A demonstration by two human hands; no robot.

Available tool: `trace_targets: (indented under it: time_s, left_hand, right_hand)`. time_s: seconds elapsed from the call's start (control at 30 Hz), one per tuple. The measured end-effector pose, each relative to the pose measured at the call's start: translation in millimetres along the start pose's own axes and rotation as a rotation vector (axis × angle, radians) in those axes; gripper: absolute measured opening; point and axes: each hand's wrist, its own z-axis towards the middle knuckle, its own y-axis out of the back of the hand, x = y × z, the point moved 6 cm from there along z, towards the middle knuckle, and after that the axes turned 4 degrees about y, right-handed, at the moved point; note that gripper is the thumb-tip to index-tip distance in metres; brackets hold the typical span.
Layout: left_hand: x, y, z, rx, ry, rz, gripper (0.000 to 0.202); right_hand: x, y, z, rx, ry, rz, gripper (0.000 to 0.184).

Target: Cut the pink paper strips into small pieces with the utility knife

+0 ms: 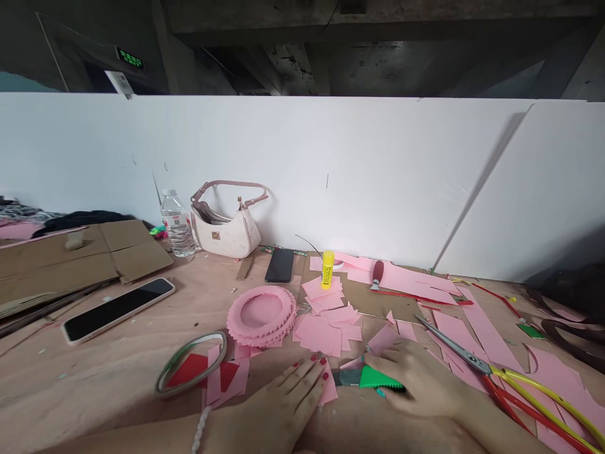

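My left hand (278,403) lies flat on the wooden table (104,384), fingers apart and holding nothing, beside a pink paper strip (328,384). My right hand (416,378) grips a green serrated spreader (380,378) with a dark metal end. Behind them sits a stack of scalloped pink paper rings (261,315), next to loose pink paper squares (321,331). Long-bladed scissors (472,356) with yellow and red handles lie right of my right hand, on pink paper offcuts (486,334). A yellow glue stick (328,269) stands further back.
A tape roll (191,364) lies over red and pink paper at the left. A phone (118,310), a second phone (280,265), a water bottle (178,224), a cream handbag (225,227) and cardboard sheets (70,265) lie along the back and left, before a white board (302,170).
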Motion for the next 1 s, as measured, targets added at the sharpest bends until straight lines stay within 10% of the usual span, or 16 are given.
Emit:
trace_targets:
  time_s: [0.5, 0.73, 1.0]
  left_hand:
    - [4, 6.2, -6, -0.016, 0.032, -0.016, 0.062]
    - [24, -3.7, 0, -0.273, 0.004, -0.084, 0.056]
    - [24, -14.1, 4, -0.118, -0.007, -0.029, 0.067]
  right_hand:
    - [-9, -1, -2, 0.009, -0.035, 0.010, 0.028]
    - [-4, 1, 0, 0.000, -0.014, 0.001, 0.031]
    - [-7, 1, -3, 0.020, -0.010, -0.027, 0.027]
